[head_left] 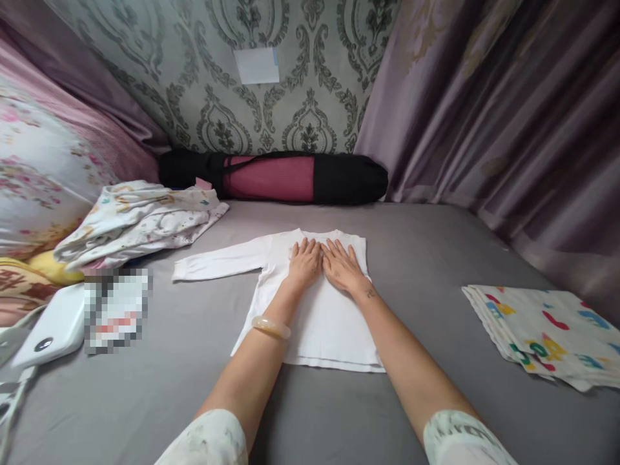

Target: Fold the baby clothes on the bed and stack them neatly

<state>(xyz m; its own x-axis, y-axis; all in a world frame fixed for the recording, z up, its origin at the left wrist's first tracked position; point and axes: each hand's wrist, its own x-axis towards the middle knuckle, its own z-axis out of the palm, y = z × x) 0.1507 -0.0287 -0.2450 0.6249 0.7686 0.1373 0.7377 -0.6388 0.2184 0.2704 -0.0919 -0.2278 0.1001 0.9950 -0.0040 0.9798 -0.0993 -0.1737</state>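
Shirt (329, 323), white and long-sleeved, lay spread in the head view on a grey sheet (426, 258), at the middle, its collar edge away from the person and its hem toward them. Left hand (306, 261) and right hand (341, 268) rested palms down on its upper chest, just below the collar and side by side. The left fingers were straight and slightly parted; the right fingers were fanned wider. Neither hand pinched the fabric.

One sleeve (220, 259) reached out to the left, its cuff near a heap of patterned cloth (150, 216) but apart from it. The opposite edge ran down from the shoulder, passing under the right forearm. At the hem two layers showed, slightly offset.

A broad strip of sheet separated that side from a folded printed cloth (557, 336), well apart at the right. Beyond the collar, more sheet extended to a long black-and-red bag (271, 177) lying against the patterned wall (310, 97). A narrower stretch of sheet lay between the shirt's left edge and a white device (55, 323) with a cable.
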